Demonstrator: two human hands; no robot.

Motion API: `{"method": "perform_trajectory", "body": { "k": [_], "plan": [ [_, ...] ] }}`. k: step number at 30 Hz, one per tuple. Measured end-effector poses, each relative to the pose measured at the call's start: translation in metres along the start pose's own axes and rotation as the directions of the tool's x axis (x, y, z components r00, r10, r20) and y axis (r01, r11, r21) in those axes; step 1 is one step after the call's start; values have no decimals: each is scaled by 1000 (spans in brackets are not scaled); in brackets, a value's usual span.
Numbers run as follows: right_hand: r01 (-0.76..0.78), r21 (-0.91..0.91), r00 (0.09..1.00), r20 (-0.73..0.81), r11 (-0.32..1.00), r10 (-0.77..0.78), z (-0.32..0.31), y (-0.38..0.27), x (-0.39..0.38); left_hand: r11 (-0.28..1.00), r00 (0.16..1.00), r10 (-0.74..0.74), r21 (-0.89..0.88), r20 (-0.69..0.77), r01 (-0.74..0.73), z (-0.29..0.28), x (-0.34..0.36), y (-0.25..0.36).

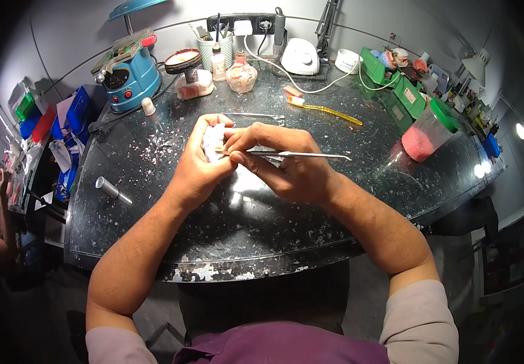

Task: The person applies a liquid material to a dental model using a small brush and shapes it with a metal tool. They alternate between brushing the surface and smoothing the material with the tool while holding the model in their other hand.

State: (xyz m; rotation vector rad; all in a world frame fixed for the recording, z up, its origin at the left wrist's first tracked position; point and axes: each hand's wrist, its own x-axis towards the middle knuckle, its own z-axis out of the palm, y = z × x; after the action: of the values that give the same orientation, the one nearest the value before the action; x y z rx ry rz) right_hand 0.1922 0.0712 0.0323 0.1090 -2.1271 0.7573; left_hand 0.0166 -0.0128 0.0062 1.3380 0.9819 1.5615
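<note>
My left hand is closed around a white piece that looks like a plaster dental model, most of it hidden by my fingers. A thin metal dental carver lies pen-like in my right hand, its hooked back end pointing right. Its working tip meets the model near a small yellowish patch, though fingers partly cover the contact. Just beyond my hands, another slim metal instrument rests on the black worktable.
A yellow toothbrush and a lidded tub of pink powder are to the right. At the left stand a blue machine and a metal cylinder. Pink and white crumbs litter the table. Green bins line the right edge.
</note>
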Motion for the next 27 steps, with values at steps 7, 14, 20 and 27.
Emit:
{"method": "perform_trajectory", "body": {
  "k": [7,14,20,27],
  "plan": [
    [-26,-3,1000,16,1000,26,-2,0,0,998,998,-55,44,36,54,-6,2,1],
    [-33,-10,999,22,999,33,-3,0,1,994,996,-79,77,45,75,-10,3,7],
    [-46,5,998,35,999,45,-5,-1,1,995,990,-95,52,103,90,-12,3,11],
    [-52,21,997,58,998,51,-8,-1,3,994,984,-107,15,144,106,-12,3,15]
  ]
}}
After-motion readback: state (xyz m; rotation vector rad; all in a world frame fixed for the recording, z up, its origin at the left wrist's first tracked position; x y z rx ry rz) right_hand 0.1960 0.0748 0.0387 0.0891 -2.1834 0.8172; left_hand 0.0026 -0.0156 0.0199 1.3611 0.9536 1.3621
